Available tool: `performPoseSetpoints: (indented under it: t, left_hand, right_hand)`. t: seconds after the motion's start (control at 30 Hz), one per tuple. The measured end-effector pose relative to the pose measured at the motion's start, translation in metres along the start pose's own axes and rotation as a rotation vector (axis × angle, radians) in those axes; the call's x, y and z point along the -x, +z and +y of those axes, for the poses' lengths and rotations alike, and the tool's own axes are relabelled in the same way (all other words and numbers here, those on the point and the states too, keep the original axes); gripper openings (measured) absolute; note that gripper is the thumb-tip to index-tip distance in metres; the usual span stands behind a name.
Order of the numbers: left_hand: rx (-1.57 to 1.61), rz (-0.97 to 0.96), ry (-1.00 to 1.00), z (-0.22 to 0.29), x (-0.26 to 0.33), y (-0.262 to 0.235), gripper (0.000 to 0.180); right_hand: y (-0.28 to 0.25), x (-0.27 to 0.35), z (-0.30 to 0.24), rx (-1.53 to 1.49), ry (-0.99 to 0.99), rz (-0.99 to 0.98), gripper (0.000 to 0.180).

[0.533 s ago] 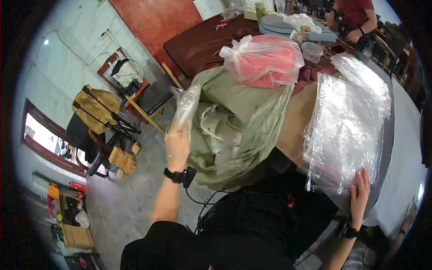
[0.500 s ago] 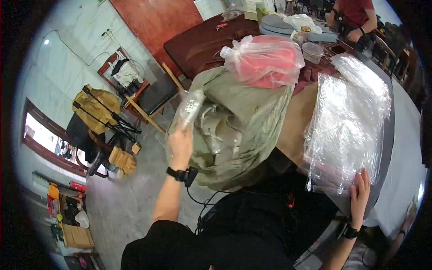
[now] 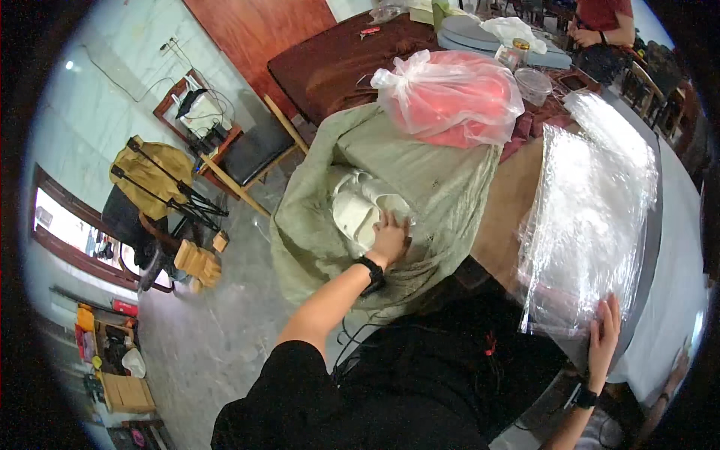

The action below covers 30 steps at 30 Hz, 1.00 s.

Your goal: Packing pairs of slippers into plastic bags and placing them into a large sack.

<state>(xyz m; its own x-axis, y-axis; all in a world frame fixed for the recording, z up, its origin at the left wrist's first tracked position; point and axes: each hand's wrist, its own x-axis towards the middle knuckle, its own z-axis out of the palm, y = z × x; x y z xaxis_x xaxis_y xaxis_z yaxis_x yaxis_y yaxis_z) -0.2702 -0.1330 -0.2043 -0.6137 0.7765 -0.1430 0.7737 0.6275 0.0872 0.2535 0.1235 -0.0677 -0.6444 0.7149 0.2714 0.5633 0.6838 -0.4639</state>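
Observation:
My left hand (image 3: 390,240) reaches down into a green woven sack (image 3: 442,172), its fingers apart against white curved objects (image 3: 354,214) in clear plastic. What kind of objects they are I cannot make out. Part of the fingertips is hidden at the objects' edge. Off to the right, my right hand (image 3: 604,334) lies with fingers stretched out on the near corner of a stack of clear plastic bags (image 3: 581,232).
A pink-red bundle in a knotted clear bag (image 3: 457,97) lies behind the sack. Beyond it are a clear round tub (image 3: 533,86) and a jar (image 3: 519,51). Chairs (image 3: 259,150) stand at the left; another person (image 3: 607,30) is at the far right.
My left hand has gone from above the sack's left side down and right into it. The plastic-wrapped item it held up is no longer raised. My right hand stays on the bags.

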Motion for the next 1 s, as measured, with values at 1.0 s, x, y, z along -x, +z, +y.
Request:
performPoseSetpoints:
  t: [1.0]
  left_hand:
    - [0.117,-0.142,0.297,-0.061,0.015,-0.012,0.043]
  right_hand:
    - [0.008,-0.005,-0.034,0.056,0.097,0.161,0.055]
